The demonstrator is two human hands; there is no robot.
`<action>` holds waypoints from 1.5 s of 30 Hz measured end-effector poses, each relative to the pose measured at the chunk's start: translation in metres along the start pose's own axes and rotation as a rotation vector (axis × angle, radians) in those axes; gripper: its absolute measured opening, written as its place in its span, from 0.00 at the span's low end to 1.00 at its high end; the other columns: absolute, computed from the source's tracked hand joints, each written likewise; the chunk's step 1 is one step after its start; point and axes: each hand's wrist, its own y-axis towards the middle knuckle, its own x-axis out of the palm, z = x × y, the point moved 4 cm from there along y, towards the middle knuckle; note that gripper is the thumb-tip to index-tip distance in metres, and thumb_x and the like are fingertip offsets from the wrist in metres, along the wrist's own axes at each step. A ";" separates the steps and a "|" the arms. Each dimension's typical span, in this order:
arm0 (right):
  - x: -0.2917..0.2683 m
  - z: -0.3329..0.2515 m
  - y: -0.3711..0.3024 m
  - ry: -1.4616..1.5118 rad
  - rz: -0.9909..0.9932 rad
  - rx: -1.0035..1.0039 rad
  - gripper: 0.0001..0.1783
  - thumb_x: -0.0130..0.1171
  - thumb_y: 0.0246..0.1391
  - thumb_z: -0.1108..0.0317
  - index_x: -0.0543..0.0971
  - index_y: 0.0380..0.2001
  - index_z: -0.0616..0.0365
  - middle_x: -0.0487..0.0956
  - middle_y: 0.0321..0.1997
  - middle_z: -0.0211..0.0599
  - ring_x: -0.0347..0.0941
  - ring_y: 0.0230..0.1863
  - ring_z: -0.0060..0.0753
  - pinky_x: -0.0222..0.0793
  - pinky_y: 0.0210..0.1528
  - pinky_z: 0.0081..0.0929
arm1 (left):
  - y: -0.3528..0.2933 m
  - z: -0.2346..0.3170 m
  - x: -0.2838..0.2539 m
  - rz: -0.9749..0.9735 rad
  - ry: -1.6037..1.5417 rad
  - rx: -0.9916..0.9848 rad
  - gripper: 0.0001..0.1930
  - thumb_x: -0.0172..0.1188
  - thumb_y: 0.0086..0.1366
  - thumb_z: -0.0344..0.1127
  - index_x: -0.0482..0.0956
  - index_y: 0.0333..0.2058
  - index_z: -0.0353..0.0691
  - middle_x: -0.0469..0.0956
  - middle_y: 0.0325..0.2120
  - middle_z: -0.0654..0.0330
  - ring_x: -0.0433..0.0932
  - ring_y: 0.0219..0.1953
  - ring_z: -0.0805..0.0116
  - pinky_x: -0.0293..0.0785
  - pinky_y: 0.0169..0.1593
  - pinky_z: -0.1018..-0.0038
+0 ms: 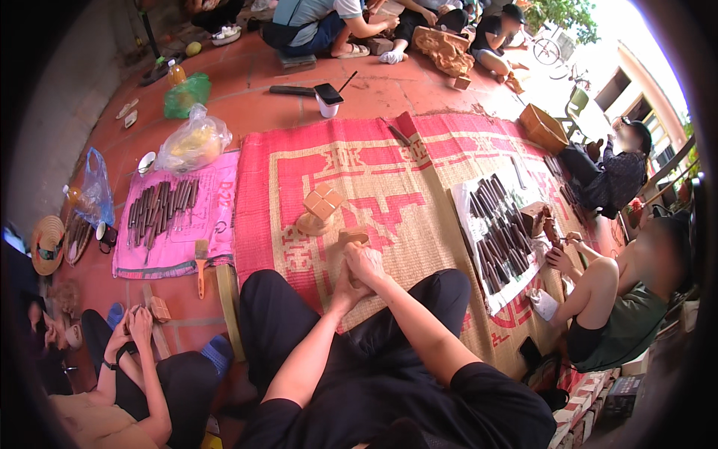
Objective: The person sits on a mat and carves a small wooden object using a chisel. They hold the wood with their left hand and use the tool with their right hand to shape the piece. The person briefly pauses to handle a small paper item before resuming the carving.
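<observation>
My right hand (365,262) lies over my left hand (348,290), both closed together in front of my crossed legs. Whatever they grip is hidden under the fingers. Right at the fingertips is a small light-brown wooden block (353,236); I cannot tell whether the fingers hold it. Just beyond, to the left, a wooden block with a cross-grooved top (324,200) rests by a round wooden piece (314,224) on the red and straw-coloured mat (419,247).
Dark-handled carving tools (161,209) cover a pink cloth at left; more tools (497,232) lie on a white cloth at right. A paintbrush (201,266) lies beside the pink cloth. People sit close on both sides and farther ahead. A white cup (327,109) stands beyond the mat.
</observation>
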 end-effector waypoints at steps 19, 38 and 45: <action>-0.002 0.004 0.020 -0.032 0.009 0.091 0.06 0.48 0.50 0.69 0.74 0.26 0.57 0.78 0.25 0.45 0.77 0.29 0.47 0.72 0.31 0.42 | -0.003 0.015 -0.004 0.044 0.092 -0.107 0.32 0.71 0.45 0.36 0.67 0.48 0.31 0.74 0.43 0.54 0.74 0.46 0.66 0.69 0.49 0.72; -0.022 -0.030 -0.022 -0.052 -0.052 -0.075 0.06 0.52 0.50 0.66 0.74 0.29 0.56 0.75 0.30 0.44 0.77 0.32 0.48 0.72 0.33 0.42 | 0.003 -0.003 -0.011 0.048 0.096 -0.006 0.33 0.73 0.44 0.37 0.67 0.47 0.31 0.75 0.42 0.53 0.75 0.45 0.66 0.71 0.48 0.71; -0.008 0.002 0.022 -0.008 -0.035 0.073 0.07 0.50 0.53 0.65 0.74 0.30 0.55 0.78 0.30 0.45 0.77 0.33 0.48 0.71 0.34 0.42 | -0.003 0.014 -0.001 0.065 0.026 -0.129 0.31 0.71 0.45 0.33 0.67 0.47 0.31 0.77 0.41 0.55 0.76 0.44 0.67 0.72 0.48 0.72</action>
